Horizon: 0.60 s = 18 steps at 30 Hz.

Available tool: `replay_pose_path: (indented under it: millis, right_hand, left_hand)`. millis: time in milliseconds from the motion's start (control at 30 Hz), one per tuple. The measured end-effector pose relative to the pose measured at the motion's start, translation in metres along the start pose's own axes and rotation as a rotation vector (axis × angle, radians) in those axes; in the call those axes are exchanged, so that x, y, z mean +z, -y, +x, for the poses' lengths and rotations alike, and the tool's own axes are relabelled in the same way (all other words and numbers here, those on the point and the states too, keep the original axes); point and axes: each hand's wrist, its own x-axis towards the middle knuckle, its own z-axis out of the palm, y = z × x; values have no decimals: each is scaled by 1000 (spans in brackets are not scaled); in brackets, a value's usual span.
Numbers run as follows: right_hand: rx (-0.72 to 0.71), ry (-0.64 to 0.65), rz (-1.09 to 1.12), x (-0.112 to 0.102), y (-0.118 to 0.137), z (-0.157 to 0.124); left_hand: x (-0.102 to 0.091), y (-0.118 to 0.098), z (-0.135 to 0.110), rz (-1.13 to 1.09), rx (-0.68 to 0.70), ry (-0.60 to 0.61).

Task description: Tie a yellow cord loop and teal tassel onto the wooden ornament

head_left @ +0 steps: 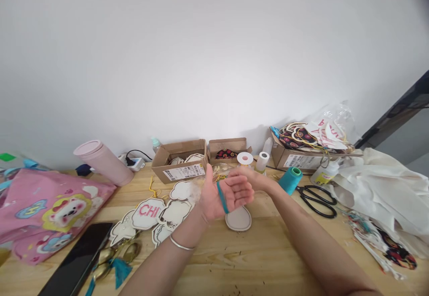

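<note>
My left hand (226, 194) is held out above the table, palm toward me, with its fingers stretched. A band of teal thread (221, 197) is wound around that palm. Behind it is my right hand (247, 175), its fingers hidden by the left hand, so I cannot see what they hold. Below the hands lies a round white padded piece with a brown rim (238, 221). A spool of teal thread (291, 181) stands tilted to the right of the hands.
Cloud-shaped white pieces (176, 213) and a black phone (77, 260) lie left, near a pink bag (60, 211) and pink tumbler (103, 162). Cardboard boxes (179, 171) line the wall. Black scissors (317, 201), a glue bottle (325, 173) and white cloth (385, 189) are right.
</note>
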Motion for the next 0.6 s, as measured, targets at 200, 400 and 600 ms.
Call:
replay_pose_path:
  millis: [200, 400, 600]
  right_hand:
    - [-98, 73, -217, 13, 15, -2]
    - [-121, 27, -427, -3, 52, -18]
    - [-79, 51, -534, -14, 75, -26]
  left_hand:
    - [-11, -26, 1, -45, 414, -206]
    - [-32, -23, 4, -38, 399, -243]
    - [-30, -11, 10, -48, 311, -315]
